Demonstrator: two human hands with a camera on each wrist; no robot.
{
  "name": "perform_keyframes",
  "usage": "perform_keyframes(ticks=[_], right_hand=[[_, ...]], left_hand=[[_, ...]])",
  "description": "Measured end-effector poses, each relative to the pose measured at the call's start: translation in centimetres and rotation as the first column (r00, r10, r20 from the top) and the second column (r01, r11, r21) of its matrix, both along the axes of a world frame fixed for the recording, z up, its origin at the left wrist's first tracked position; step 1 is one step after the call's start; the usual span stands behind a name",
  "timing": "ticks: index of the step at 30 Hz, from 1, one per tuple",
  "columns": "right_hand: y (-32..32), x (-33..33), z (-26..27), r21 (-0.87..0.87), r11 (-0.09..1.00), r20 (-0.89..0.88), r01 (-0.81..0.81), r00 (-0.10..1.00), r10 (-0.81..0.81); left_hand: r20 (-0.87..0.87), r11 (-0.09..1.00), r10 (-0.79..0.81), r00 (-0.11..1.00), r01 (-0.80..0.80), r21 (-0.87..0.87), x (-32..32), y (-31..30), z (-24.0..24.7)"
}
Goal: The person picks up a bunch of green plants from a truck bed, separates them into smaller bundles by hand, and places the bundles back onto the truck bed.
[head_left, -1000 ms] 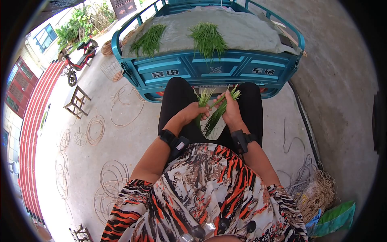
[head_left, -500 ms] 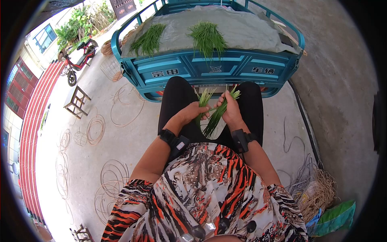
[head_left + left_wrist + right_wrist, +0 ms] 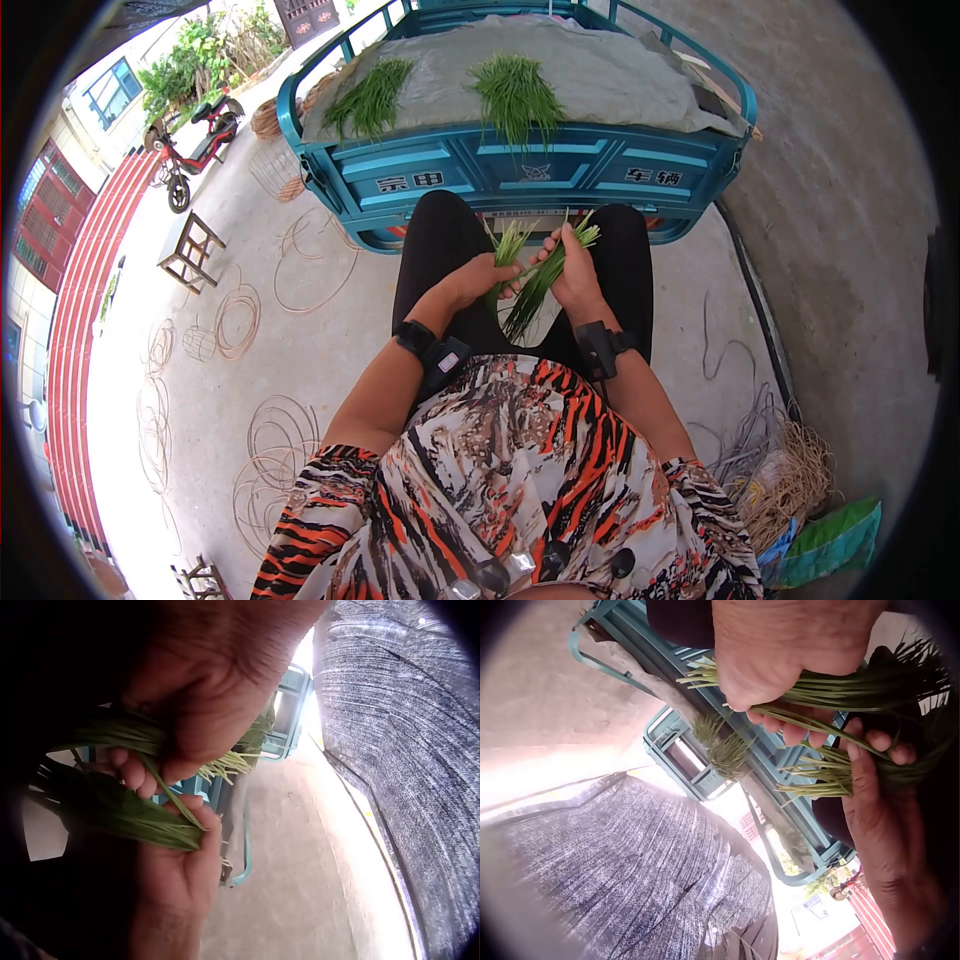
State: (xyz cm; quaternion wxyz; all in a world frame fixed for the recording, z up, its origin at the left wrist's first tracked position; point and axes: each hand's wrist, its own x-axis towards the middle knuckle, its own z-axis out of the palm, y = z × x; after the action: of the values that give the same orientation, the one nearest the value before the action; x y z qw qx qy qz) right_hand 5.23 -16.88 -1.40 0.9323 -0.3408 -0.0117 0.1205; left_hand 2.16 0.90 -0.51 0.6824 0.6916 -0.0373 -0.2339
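Observation:
Between the knees, the left hand (image 3: 478, 279) grips a bunch of long green stalks (image 3: 509, 245), pale ends up. Close on its right, the right hand (image 3: 575, 277) holds a second green bunch (image 3: 533, 297), which slants down to the left. In the right wrist view the left hand (image 3: 889, 825) has thumb and fingertips around its stalks (image 3: 825, 776), and a few stalks (image 3: 810, 721) run between the two hands. The left wrist view has the right hand (image 3: 180, 874) curled round its bunch (image 3: 142, 814).
Two green bunches (image 3: 515, 95) (image 3: 375, 98) lie on the grey sheet (image 3: 440, 60) over the blue cart (image 3: 520, 170) ahead. At left are a small stool (image 3: 190, 245), wire coils (image 3: 238, 322) and a red scooter (image 3: 190, 150). Dry fibres (image 3: 795, 475) and a green bag (image 3: 830, 545) lie at lower right.
The right hand's fingers have shifted slightly around the stalks, and the stalks between the hands have moved a little. Both hands stay in nearly the same place, each gripping its bunch.

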Motion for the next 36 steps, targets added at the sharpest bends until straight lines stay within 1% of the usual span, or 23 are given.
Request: perform_keyframes(ticks=[5,8,11,14,17,20,23,26,29,32,33,35,36], right_hand=[[0.2,-0.1,0.3,0.033,0.999,-0.018,-0.006,1.0,0.006],[0.5,-0.2,0.6,0.027,0.999,0.01,-0.019,1.0,0.018],[0.5,-0.4,1.0,-0.004,0.999,0.081,-0.042,0.996,0.042],[0.4,-1.0,1.9,-0.001,0.999,0.071,-0.033,0.997,0.033],[0.3,-0.9,1.9,0.0,1.0,0.084,-0.021,0.996,0.021],[0.4,-0.8,1.9,-0.045,0.998,0.046,0.053,0.998,-0.051],[-0.1,-0.2,0.9,0.011,1.0,0.037,-0.015,0.999,0.014],[-0.6,-0.2,1.0,-0.002,0.999,0.018,0.053,0.998,-0.053],[-1.4,-0.1,1.6,-0.05,0.993,0.028,0.109,0.994,-0.108],[-1.6,0.0,1.6,-0.085,0.982,0.055,0.171,0.984,-0.167],[-1.7,0.1,1.5,-0.1,0.977,0.066,0.189,0.981,-0.183],[-1.6,0.0,1.2,-0.215,0.97,0.034,0.116,0.993,-0.112],[-1.5,-0.2,1.1,-0.27,0.96,0.014,0.077,0.997,-0.076]], left_hand=[[0.003,1.0,-0.005,1.0,0.005,-0.016,0.0,0.0,0.1],[-0.018,0.999,-0.011,1.0,0.01,-0.053,0.0,0.0,0.4],[-0.027,0.998,-0.025,0.999,0.023,-0.054,-0.1,-0.1,0.7],[0.004,0.999,-0.028,1.0,0.028,-0.033,0.2,0.0,0.2],[-0.003,0.999,-0.032,0.999,0.031,-0.024,0.2,0.0,0.1],[0.018,0.999,-0.049,0.999,0.049,-0.002,0.3,0.1,0.0],[-0.06,0.999,-0.029,0.998,0.027,-0.032,-0.2,-0.3,0.7],[-0.066,0.997,-0.016,0.998,0.011,-0.075,-0.3,-0.3,0.8],[0.031,0.99,-0.015,0.999,0.02,-0.139,0.5,0.2,-0.6],[0.019,0.975,0.134,0.991,-0.128,-0.181,0.7,0.5,-0.6],[-0.009,0.961,0.155,0.988,-0.153,-0.229,0.6,0.6,-0.4],[-0.069,0.926,0.192,0.979,-0.204,-0.319,0.6,0.8,0.0],[-0.056,0.935,0.157,0.986,-0.167,-0.313,0.6,0.7,-0.1]])
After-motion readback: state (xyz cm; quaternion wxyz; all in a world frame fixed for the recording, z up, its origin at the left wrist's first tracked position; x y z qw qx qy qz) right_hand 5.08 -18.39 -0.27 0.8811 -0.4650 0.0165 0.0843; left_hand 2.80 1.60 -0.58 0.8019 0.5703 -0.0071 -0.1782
